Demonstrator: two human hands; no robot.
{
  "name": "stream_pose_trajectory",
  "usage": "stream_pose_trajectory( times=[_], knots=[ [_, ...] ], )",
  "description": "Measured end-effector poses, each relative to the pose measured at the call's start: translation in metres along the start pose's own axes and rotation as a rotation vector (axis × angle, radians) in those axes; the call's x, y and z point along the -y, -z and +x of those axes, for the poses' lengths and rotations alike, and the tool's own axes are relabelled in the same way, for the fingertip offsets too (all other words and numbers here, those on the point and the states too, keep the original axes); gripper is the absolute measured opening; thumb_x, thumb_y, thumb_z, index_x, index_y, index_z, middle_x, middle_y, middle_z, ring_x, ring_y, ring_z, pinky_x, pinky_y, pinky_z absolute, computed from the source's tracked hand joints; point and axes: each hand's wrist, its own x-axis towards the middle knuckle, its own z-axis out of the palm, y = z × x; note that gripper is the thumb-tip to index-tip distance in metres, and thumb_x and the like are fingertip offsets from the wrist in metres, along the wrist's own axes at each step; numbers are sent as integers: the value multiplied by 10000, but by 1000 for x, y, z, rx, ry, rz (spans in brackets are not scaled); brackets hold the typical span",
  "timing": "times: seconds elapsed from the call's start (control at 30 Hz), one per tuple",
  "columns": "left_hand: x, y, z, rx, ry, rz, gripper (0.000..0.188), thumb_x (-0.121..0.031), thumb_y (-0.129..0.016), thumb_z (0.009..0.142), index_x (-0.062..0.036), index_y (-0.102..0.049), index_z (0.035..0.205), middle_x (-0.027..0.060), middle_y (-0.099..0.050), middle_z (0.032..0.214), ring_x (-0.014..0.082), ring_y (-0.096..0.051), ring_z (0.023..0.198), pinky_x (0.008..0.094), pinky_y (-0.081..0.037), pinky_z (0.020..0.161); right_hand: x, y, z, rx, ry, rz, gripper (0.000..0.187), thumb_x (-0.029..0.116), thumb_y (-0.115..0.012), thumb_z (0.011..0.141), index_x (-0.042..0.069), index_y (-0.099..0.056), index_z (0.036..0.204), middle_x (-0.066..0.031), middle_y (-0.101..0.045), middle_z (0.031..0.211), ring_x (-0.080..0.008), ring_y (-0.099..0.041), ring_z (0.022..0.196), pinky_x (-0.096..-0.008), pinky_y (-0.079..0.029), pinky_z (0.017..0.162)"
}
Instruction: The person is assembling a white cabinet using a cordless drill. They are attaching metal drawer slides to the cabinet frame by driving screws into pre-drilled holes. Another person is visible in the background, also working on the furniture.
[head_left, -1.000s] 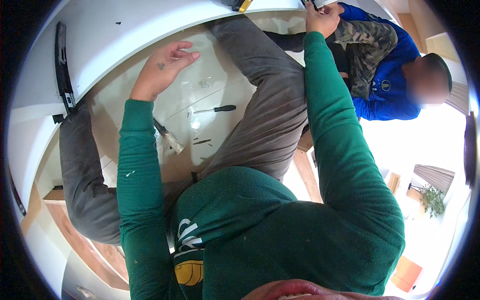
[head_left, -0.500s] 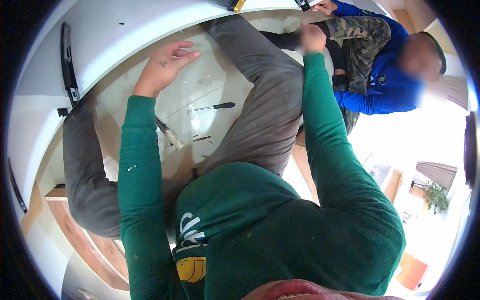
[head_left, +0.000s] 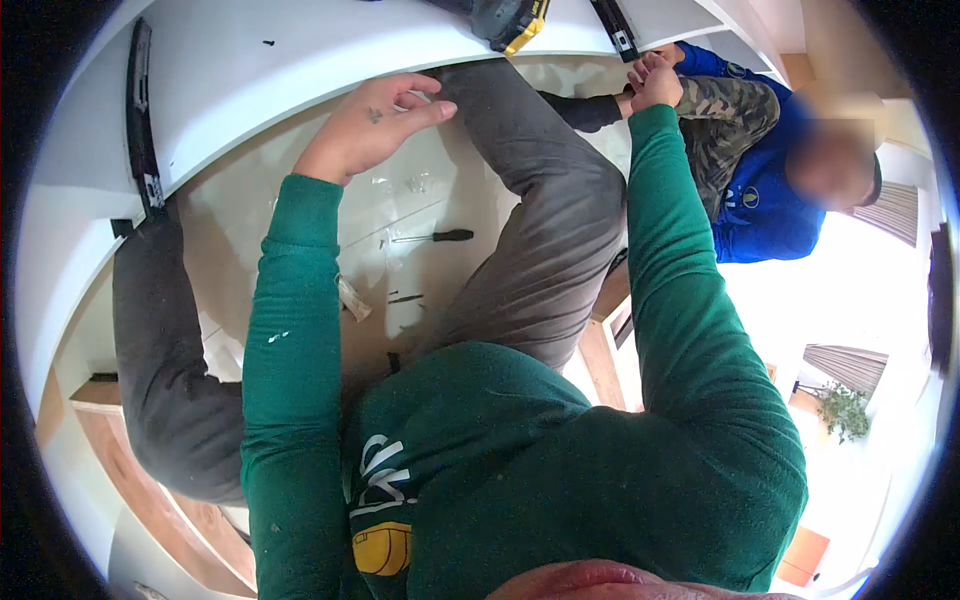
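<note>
My left hand (head_left: 385,125) hovers open and empty by the white panel's edge (head_left: 300,112), fingers loosely bent and thumb apart. At far right, my right hand (head_left: 655,85) is closed with its fingertips drawn together, and what it may hold is too small to make out. It is just below the end of a black drawer slide (head_left: 615,30) on the white panel. A co-worker's hand (head_left: 668,53) is right beside it, also near that slide. Another black drawer slide (head_left: 143,110) is fixed at the panel's left side.
A black and yellow power tool (head_left: 510,22) lies on the panel. On the floor between my legs are a black-handled screwdriver (head_left: 453,236), a pale worn handle (head_left: 353,300) and small dark pieces (head_left: 406,298). The co-worker in blue (head_left: 765,215) sits at right. Wooden drawer-like parts (head_left: 130,450) stand lower left.
My right hand has moved up and right to the co-worker's hand and slide. My left hand has shifted slightly right. More of the power tool shows, and the co-worker has leaned lower.
</note>
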Motion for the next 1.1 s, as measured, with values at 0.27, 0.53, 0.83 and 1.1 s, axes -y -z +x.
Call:
stream_pose_trajectory(
  times=[0.27,0.53,0.83,1.1],
  knots=[
    [20,9,18,101,-103,-47,538,-416,-730,944,-82,-643,1356,84,-701,1121,199,-646,1050,343,-499,967,2,-12,-1,39,-13,-25,234,109,-659,921,-45,-649,1097,-104,-635,966,-209,-610,792,-384,-597,641],
    [19,9,17,56,-65,-19,539,-405,-728,946,-46,-653,1341,100,-715,1172,197,-658,1063,342,-507,973,11,-8,29,113,-205,-88,122,118,-697,922,43,-613,971,-54,-601,886,-227,-602,807,-455,-603,724],
    [16,9,9,6,-14,-9,539,-414,-719,955,-46,-655,1344,91,-719,1147,184,-661,1052,334,-504,976,14,-14,31,132,-223,-123,142,73,-715,904,76,-574,922,-21,-530,805,-233,-608,722,-445,-595,695],
    [20,8,8,-2,-21,-24,531,-409,-717,956,-44,-658,1338,86,-721,1119,181,-662,1040,329,-505,964,18,-20,15,109,-159,-139,143,68,-720,888,87,-587,937,-13,-508,799,-227,-570,674,-449,-597,683]
  ],
)
